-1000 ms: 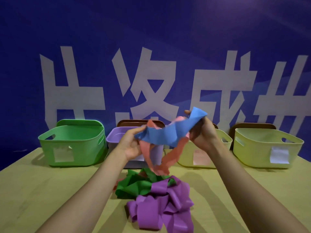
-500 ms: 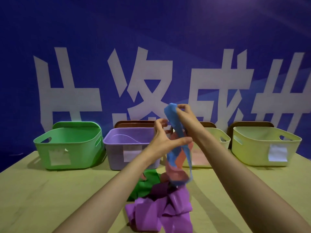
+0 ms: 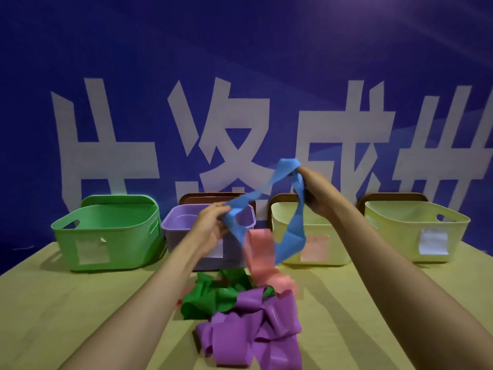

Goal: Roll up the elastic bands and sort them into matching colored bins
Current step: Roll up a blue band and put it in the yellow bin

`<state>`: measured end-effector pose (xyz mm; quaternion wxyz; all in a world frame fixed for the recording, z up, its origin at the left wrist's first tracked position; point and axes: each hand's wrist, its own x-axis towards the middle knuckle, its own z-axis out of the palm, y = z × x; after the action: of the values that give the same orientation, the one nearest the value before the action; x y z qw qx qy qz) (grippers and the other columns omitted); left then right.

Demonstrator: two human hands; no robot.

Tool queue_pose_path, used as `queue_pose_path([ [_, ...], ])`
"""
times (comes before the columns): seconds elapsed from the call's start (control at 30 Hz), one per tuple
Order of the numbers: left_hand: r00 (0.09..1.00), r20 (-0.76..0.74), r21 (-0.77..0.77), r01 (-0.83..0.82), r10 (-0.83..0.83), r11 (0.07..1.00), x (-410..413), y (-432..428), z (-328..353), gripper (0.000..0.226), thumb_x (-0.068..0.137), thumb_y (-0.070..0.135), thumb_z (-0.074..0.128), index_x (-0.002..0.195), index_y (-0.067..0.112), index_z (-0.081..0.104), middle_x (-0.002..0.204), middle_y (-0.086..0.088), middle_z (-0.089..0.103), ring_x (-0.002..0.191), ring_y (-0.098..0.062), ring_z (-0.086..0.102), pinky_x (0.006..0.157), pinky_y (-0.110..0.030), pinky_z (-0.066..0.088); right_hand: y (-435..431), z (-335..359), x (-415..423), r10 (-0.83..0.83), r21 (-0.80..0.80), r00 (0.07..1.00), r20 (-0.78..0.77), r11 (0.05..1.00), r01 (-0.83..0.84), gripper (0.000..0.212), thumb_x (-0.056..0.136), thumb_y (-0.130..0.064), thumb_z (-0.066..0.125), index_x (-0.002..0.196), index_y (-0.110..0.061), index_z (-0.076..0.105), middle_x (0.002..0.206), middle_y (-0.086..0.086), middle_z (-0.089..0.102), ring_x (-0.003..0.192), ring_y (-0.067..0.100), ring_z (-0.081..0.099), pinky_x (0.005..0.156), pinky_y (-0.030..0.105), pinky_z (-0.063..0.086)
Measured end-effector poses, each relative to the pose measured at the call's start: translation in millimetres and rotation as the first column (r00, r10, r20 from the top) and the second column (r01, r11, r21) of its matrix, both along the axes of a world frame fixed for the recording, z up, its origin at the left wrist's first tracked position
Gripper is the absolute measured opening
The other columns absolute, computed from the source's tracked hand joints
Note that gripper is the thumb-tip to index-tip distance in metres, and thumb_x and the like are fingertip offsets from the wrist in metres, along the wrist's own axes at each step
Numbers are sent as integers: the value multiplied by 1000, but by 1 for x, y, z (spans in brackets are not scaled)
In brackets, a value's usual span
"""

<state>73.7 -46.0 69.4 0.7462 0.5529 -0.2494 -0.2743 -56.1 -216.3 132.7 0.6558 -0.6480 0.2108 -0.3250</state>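
Observation:
A blue elastic band (image 3: 292,236) hangs in the air between my hands, above the table. My left hand (image 3: 210,228) pinches its lower left end in front of the purple bin (image 3: 181,225). Higher up, my right hand (image 3: 316,193) grips the band's top loop. A pink band (image 3: 262,259) falls blurred from the blue one onto the pile. A green band (image 3: 210,297) and a purple band (image 3: 253,335) lie crumpled on the table beneath. A green bin (image 3: 106,231) stands at the far left.
Two pale yellow bins (image 3: 317,249) (image 3: 410,231) stand to the right of the purple one, each with a paper label. Brown bins (image 3: 213,197) sit behind the row. A blue wall with large white characters rises behind the wooden table (image 3: 53,303).
My hands have spread apart, the left moving down and left, stretching the blue band. The pink band has slipped free of it and drops toward the pile.

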Motion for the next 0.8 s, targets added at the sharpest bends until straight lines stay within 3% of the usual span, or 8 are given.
queue_pose_path([
  [0.1,982,29,-60,189,-188,980,-1,12,23,23,95,19,48,86,12,68,68,-1,67,62,-15,63,54,-23,48,-3,-8,-2,-4,-6,999,-54,1000,4,28,99,-31,43,87,-13,59,66,4,46,52,11,40,48,23,32],
  [0.23,985,164,-119,76,-56,990,6,7,44,14,95,21,54,92,12,64,77,-3,68,70,-16,61,63,-26,51,-5,-7,-2,-47,80,998,35,996,45,24,97,-24,41,81,-11,54,69,6,49,51,13,38,47,24,32],
  [0.3,978,200,-155,93,-61,984,6,6,51,16,99,21,48,92,14,61,77,1,67,71,-12,61,65,-24,51,-7,-8,-4,-70,74,997,34,995,67,19,97,-21,44,92,-9,58,80,7,58,66,17,52,59,27,45],
  [0.37,960,268,-109,115,-83,987,3,6,55,18,100,22,45,94,15,61,78,3,66,72,-9,63,68,-25,50,-9,-11,-4,-55,49,998,-14,997,56,23,97,-20,47,107,-4,60,93,10,63,84,23,58,80,37,48],
  [0.47,959,265,-90,131,-103,987,-6,2,59,23,101,22,44,89,14,62,77,1,67,72,-11,63,71,-27,50,-6,-17,-8,-39,-146,978,-206,989,9,19,97,-13,43,102,-5,60,106,17,61,98,29,57,83,39,45],
  [0.57,973,201,-114,139,-114,984,-14,-2,65,24,100,22,46,82,14,61,70,2,65,67,-11,60,64,-24,48,0,-24,-13,27,-300,932,-362,943,-144,28,97,-7,34,103,-7,60,104,15,62,99,27,58,90,42,48],
  [0.7,973,116,-72,211,-201,975,-17,-1,74,24,98,30,50,86,12,62,63,1,56,46,-5,44,43,-16,37,2,-27,-15,34,-239,973,-230,967,-91,26,99,-5,33,111,-2,55,101,15,58,96,26,55,90,40,48],
  [0.8,940,146,-28,315,-308,949,-18,7,78,19,90,24,62,100,9,66,78,-1,67,52,-6,46,45,-14,42,-7,-28,-18,2,-180,983,-185,983,-36,29,98,-7,34,119,4,52,105,19,61,94,30,60,86,40,51],
])
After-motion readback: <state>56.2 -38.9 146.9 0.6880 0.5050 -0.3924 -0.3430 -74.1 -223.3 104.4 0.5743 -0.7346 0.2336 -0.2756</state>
